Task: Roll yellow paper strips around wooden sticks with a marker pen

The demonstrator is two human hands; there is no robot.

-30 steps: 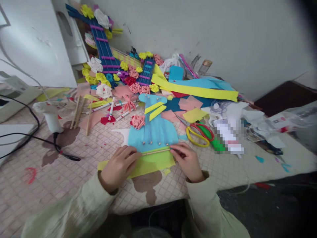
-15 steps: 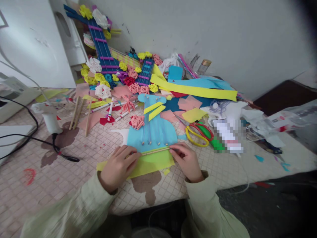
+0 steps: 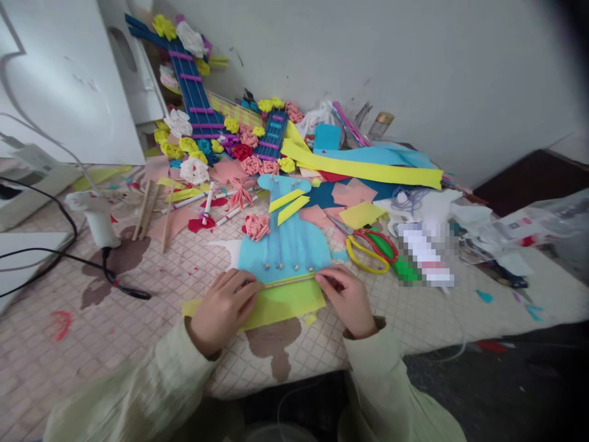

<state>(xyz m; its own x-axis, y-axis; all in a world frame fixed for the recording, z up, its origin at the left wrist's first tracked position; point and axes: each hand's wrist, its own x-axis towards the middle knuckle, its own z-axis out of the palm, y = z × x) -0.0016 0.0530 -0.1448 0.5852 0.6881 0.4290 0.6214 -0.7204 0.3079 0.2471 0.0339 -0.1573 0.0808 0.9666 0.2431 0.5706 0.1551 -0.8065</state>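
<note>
A thin wooden stick point(image 3: 289, 282) lies across the upper edge of a yellow paper sheet point(image 3: 285, 301). My left hand point(image 3: 225, 307) grips the stick's left end with curled fingers, its wrist over the sheet's left part. At the other end, my right hand point(image 3: 347, 298) pinches the stick between thumb and fingers. Just beyond the stick lies a light blue guitar-shaped paper cutout point(image 3: 288, 242) with strings and small pegs. Two yellow strips point(image 3: 292, 210) rest on its neck, and a pink paper rose point(image 3: 256, 227) sits at its left shoulder.
Scissors point(image 3: 368, 255) with yellow and red handles lie to the right. A white glue gun point(image 3: 96, 218) stands at left beside wooden sticks point(image 3: 143, 209). Decorated blue paper guitars point(image 3: 196, 98) and paper flowers point(image 3: 194, 170) crowd the back, with long yellow strips point(image 3: 368, 169) at right.
The view has shifted very slightly, so everything sits a little further right. Both hands keep their hold on the stick, and the paper stays in place.
</note>
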